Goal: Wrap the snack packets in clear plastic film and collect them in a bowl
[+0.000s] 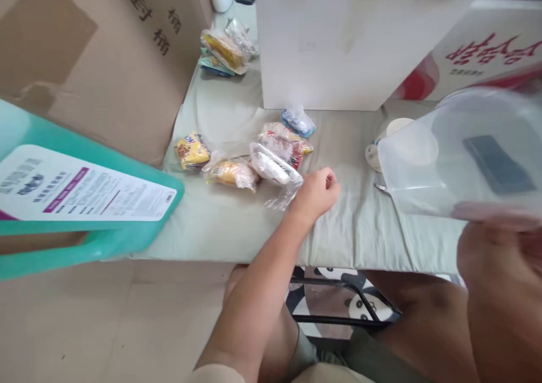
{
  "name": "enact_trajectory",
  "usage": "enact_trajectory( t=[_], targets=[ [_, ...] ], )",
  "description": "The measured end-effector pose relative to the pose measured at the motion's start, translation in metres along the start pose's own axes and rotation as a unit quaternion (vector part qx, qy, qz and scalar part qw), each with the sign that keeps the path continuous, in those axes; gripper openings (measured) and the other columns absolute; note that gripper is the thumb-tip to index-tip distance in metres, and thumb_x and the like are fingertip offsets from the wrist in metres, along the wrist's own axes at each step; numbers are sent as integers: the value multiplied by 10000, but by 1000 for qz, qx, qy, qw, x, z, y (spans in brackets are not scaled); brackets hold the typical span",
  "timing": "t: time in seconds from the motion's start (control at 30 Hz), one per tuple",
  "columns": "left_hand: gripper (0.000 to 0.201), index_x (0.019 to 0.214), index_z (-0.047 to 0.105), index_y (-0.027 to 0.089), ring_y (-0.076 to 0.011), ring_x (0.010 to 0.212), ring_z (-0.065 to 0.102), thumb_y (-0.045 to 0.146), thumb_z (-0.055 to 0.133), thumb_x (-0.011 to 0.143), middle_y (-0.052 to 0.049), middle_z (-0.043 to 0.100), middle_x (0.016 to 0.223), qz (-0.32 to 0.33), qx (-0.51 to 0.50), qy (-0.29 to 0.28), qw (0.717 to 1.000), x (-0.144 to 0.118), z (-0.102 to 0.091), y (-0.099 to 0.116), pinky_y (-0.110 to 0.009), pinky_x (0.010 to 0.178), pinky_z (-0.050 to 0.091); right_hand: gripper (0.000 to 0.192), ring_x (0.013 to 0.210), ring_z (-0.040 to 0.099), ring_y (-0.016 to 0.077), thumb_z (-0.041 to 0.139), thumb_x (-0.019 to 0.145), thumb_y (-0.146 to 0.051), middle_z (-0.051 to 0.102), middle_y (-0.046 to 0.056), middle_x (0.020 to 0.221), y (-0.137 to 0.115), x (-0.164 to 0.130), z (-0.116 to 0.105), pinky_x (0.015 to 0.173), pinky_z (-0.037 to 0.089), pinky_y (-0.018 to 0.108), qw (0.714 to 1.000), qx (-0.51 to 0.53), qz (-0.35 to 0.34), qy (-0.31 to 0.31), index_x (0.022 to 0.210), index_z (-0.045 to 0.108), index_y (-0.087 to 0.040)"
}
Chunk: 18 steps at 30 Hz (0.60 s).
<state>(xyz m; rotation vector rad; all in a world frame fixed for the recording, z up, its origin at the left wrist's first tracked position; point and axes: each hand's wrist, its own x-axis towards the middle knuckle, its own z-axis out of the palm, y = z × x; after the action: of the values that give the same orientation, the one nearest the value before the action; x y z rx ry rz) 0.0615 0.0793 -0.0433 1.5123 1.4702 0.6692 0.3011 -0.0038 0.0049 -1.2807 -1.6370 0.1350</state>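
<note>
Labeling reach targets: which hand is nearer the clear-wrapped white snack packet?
Left. The left hand touches the wrapper edge of the clear-wrapped white snack packet; the right hand is far right, holding a clear plastic container.

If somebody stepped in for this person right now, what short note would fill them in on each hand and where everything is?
Left hand: loosely closed, resting on the green cloth, touching the edge of a clear-wrapped snack packet; whether it grips the wrapper I cannot tell.
Right hand: blurred, holding up a clear plastic container at the table's right side.
On the cloth: a yellow snack packet, an orange-filled packet, a blue packet and more packets farther back.
Done: none of the packets appears to be in the container.
Left: all the packets still lie on the cloth.
</note>
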Motion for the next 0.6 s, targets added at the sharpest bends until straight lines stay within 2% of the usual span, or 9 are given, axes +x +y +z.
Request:
enact_trajectory(
  t=[0.07,0.17,0.23,0.3,0.37,0.47,0.53,0.57,0.6],
  targets=[
    [80,782,593,207,-161,729,598,157,581,843,5,647,727,-4,-42,-5,999,4,2,2,-288,724,428,396,733,696,272,625,946,-155,706,20,842,-4,-18,-5,640,518,454,1000,3,-20,-18,1173,756,-451],
    [99,756,595,195,-119,620,555,135,582,834,46,581,619,-13,-173,-5,985,11,3,6,-243,634,392,391,726,648,199,589,884,2,703,20,848,-8,-30,0,661,504,389,977,33,-156,-142,1126,727,-272],
    [94,739,595,189,-94,552,501,142,592,820,63,545,586,-32,-277,18,960,18,2,9,-221,570,353,333,760,621,177,562,885,27,717,30,848,-6,-32,8,711,485,371,959,9,-219,-179,1074,699,-210],
    [89,728,583,189,-81,498,437,133,587,796,71,500,562,-58,-365,46,928,26,0,13,-219,521,311,297,809,616,172,551,920,6,734,23,841,1,-32,19,789,466,370,954,-26,-239,-178,1051,696,-218],
    [104,725,549,202,-80,471,372,128,564,796,76,432,546,-73,-414,79,904,35,-1,14,-230,496,280,279,903,639,173,572,947,-30,750,-1,857,11,-32,33,920,435,382,957,-57,-242,-151,1042,702,-258],
    [169,735,492,226,-97,557,406,200,539,896,53,407,616,-4,-380,187,906,43,1,11,-259,567,364,324,1101,654,195,591,939,-28,770,-9,970,31,-31,50,1037,378,404,966,-112,-216,-93,1056,707,-307],
    [177,816,492,237,-117,751,515,272,467,988,19,492,772,73,-264,261,926,43,6,7,-284,743,460,354,1200,635,235,599,935,-49,760,21,1115,43,-29,56,1018,402,419,972,-141,-172,-70,1124,706,-329],
    [164,889,486,240,-130,881,539,284,399,1021,0,524,890,96,-191,272,938,41,9,6,-302,853,472,348,1200,635,254,607,938,-81,742,45,1162,48,-28,58,990,428,427,976,-151,-142,-63,1158,703,-334],
    [156,965,462,240,-143,1007,527,276,329,1039,-21,525,1016,102,-124,254,954,38,12,4,-317,954,455,328,1156,647,264,612,943,-124,725,66,1165,53,-27,59,951,457,432,980,-155,-107,-60,1181,701,-332]
  ],
)
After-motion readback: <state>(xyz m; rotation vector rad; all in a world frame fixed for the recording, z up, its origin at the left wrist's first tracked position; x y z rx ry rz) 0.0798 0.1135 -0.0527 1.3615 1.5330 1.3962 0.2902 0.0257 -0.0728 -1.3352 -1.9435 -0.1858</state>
